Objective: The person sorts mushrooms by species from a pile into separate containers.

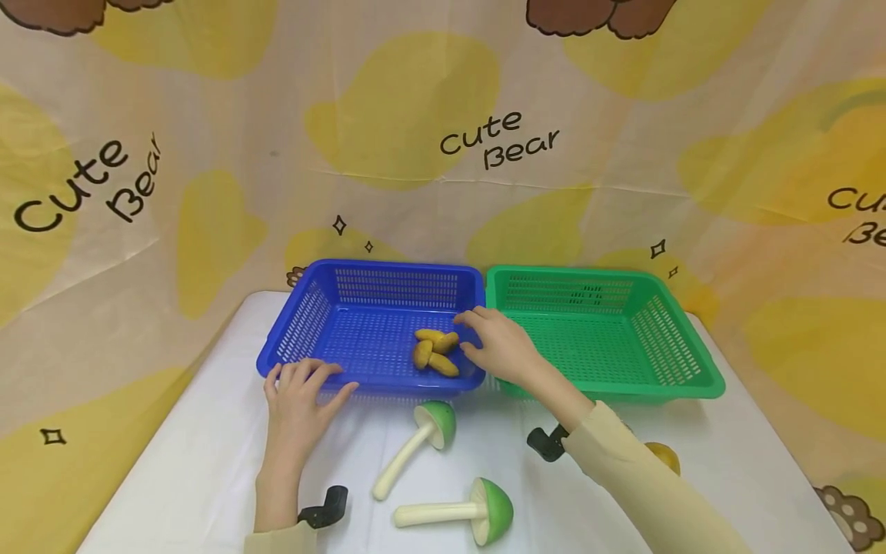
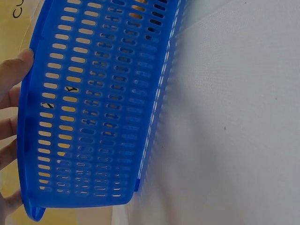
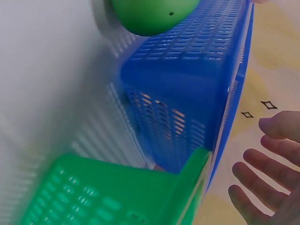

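Note:
My left hand [image 1: 301,396] holds the near rim of the blue basket [image 1: 374,382] at its left corner. In the left wrist view its thumb [image 2: 18,68] is at the rim, and the other fingertips are hidden behind it. Above the basket's right end hovers my right hand [image 1: 501,346], fingers loosely bent and spread, with nothing in them. Just left of those fingers, small yellow-brown mushrooms [image 1: 422,354] lie together on the basket floor. The right wrist view shows the right hand [image 3: 276,173] apart from the basket rims.
A green basket [image 1: 692,388] stands right beside the blue one. Two green-capped mushrooms with long white stems, one nearer the basket [image 1: 438,423] and one closer to me [image 1: 491,512], lie on the white table [image 1: 173,477]. A yellow-brown mushroom [image 1: 664,458] is partly covered by my right sleeve.

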The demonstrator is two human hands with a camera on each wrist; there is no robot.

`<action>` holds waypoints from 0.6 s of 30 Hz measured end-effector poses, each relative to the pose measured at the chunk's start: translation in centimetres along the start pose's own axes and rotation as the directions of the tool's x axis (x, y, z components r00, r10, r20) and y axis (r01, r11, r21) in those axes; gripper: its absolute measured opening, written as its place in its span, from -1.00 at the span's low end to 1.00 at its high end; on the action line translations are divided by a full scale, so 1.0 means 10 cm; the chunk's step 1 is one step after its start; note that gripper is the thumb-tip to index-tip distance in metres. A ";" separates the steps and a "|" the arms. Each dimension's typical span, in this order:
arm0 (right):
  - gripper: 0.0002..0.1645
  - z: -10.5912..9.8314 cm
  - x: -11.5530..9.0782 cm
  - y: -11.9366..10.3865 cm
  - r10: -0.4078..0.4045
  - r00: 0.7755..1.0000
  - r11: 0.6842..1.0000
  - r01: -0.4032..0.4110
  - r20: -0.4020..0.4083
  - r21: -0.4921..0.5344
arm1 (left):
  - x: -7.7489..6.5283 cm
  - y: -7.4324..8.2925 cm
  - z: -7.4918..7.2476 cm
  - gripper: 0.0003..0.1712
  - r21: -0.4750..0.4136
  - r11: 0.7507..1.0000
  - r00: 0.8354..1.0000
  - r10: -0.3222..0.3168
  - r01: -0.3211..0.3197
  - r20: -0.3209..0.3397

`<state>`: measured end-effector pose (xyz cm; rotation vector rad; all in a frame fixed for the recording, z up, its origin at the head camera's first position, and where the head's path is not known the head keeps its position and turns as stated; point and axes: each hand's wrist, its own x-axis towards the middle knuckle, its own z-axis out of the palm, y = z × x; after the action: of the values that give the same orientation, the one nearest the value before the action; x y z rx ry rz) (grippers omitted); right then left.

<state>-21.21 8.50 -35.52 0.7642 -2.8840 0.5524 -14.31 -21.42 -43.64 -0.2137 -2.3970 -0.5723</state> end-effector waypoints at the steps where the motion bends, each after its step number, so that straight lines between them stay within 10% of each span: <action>1: -0.55 -0.01 -0.04 0.01 0.001 1.000 1.000 -0.001 -0.009 0.001 | 0.00 0.00 0.00 -0.64 -0.001 1.000 1.000 -0.002 0.002 0.003; 18: -0.51 -0.05 -0.92 0.18 0.107 0.972 0.988 -0.081 -0.210 0.129 | 0.01 0.02 -0.02 -0.64 -0.021 0.999 0.999 -0.025 0.025 0.030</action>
<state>-14.09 14.39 -37.40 0.5437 -2.7146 0.7750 -14.18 -21.29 -43.39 -0.2029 -2.4260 -0.6108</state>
